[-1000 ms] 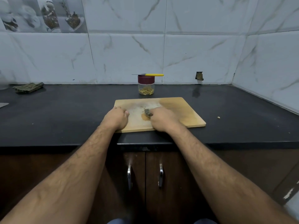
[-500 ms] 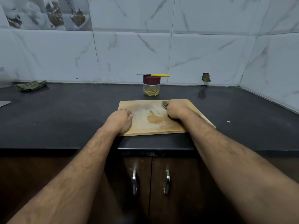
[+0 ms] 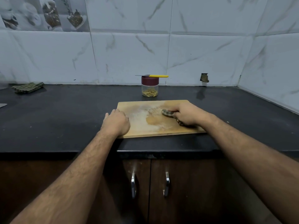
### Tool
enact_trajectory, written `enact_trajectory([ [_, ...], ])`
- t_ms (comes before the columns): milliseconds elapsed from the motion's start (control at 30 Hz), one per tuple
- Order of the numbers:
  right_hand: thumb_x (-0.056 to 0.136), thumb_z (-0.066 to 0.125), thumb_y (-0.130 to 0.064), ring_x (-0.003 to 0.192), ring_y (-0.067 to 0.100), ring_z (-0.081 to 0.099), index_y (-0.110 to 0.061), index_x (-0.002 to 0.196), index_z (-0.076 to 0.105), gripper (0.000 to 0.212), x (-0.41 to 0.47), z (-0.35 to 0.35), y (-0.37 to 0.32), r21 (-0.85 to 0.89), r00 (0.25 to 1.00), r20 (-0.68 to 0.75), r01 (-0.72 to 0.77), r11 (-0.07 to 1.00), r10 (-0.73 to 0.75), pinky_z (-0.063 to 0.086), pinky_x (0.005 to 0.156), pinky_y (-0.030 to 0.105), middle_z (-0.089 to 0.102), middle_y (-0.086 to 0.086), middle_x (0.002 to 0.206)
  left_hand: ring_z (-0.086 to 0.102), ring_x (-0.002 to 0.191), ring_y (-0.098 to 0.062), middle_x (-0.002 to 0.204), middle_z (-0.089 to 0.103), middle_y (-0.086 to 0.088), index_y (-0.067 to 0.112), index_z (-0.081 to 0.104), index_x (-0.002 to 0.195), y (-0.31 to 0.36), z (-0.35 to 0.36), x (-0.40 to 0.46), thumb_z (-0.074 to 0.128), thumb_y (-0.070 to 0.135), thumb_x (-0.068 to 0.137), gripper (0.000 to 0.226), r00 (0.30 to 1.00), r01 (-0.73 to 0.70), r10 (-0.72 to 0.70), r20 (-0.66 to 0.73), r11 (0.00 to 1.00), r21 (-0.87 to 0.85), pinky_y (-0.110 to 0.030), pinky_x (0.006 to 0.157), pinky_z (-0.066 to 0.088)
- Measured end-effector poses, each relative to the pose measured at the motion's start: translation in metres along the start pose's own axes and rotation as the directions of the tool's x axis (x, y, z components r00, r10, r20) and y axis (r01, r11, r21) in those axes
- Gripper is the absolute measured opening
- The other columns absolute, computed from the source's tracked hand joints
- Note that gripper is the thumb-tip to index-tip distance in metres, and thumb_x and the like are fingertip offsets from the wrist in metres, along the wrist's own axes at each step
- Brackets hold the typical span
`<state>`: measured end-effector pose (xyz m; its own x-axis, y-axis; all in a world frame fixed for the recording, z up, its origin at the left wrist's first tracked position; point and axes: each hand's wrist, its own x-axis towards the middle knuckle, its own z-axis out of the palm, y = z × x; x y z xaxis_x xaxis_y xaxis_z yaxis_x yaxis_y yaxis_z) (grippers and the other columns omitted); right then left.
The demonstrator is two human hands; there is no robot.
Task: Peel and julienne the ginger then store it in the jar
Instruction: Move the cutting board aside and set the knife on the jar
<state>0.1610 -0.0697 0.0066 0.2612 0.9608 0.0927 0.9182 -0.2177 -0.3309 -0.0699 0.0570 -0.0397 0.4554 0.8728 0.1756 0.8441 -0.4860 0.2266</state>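
No readable text is showing anywhere right now: no label, brand, number or sign.

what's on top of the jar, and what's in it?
A yellow-handled knife lies flat across the jar's maroon lid. Through the glass, pale ginger strips sit at the bottom. The lid hides anything inside the jar's top.
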Motion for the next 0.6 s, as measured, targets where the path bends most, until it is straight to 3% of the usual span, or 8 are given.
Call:
enact_trajectory([
  [33, 0.100, 0.043, -0.016, 0.074, 0.017, 0.065, -0.032, 0.118, 0.069, 0.035, 0.009, 0.000, 0.005, 0.003, 0.997, -0.048, -0.067, 0.998, 0.067, 0.053, 0.068, 0.028, 0.069, -0.002, 0.085, 0.042, 0.132, -0.032, 0.141, 0.048, -0.017, 0.001, 0.056, 0.127, -0.001, -0.001, 0.001, 0.028, 0.021, 0.103, 0.042, 1.000, -0.008, 0.008, 0.011, 1.000, -0.001, -0.049, 0.115, 0.028],
  [200, 0.086, 0.043, -0.002, 0.089, 0.025, 0.062, -0.015, 0.109, 0.069, 0.037, 0.060, 0.012, -0.003, -0.135, 0.972, -0.158, -0.194, 0.972, 0.172, 0.055, 0.081, 0.039, 0.069, 0.006, 0.099, 0.046, 0.124, -0.029, 0.134, 0.047, -0.009, 0.006, 0.057, 0.122, -0.013, -0.005, 0.000, 0.030, 0.020, 0.102, 0.036, 0.993, -0.059, 0.058, 0.107, 0.998, 0.012, -0.055, 0.113, 0.026],
  [300, 0.088, 0.046, -0.004, 0.087, 0.026, 0.061, -0.012, 0.107, 0.067, 0.030, 0.079, 0.019, -0.016, -0.137, 0.968, -0.165, -0.214, 0.967, 0.191, 0.052, 0.073, 0.035, 0.068, 0.007, 0.099, 0.046, 0.121, -0.029, 0.129, 0.046, -0.007, 0.005, 0.060, 0.112, -0.016, -0.005, -0.003, 0.042, 0.019, 0.101, 0.025, 0.991, -0.063, 0.065, 0.114, 0.998, -0.018, -0.053, 0.110, 0.026],
  [433, 0.092, 0.047, -0.009, 0.088, 0.026, 0.059, -0.013, 0.109, 0.068, 0.027, 0.101, 0.030, -0.046, -0.100, 0.979, -0.144, -0.158, 0.982, 0.143, 0.049, 0.073, 0.032, 0.068, 0.007, 0.105, 0.047, 0.109, -0.024, 0.124, 0.047, -0.008, 0.008, 0.056, 0.118, -0.013, -0.007, -0.006, 0.027, 0.020, 0.105, 0.033, 0.996, -0.077, 0.080, 0.049, 0.995, -0.062, -0.044, 0.111, 0.025],
  [600, 0.093, 0.049, -0.010, 0.098, 0.024, 0.064, -0.016, 0.115, 0.070, 0.030, 0.116, 0.058, -0.101, -0.076, 0.995, -0.095, 0.024, 0.997, -0.031, 0.052, 0.080, 0.031, 0.071, 0.005, 0.112, 0.050, 0.115, -0.025, 0.124, 0.049, -0.009, 0.010, 0.055, 0.116, -0.014, -0.007, -0.005, 0.024, 0.021, 0.105, 0.035, 0.995, -0.063, 0.068, 0.074, 0.996, -0.065, -0.044, 0.113, 0.023],
])
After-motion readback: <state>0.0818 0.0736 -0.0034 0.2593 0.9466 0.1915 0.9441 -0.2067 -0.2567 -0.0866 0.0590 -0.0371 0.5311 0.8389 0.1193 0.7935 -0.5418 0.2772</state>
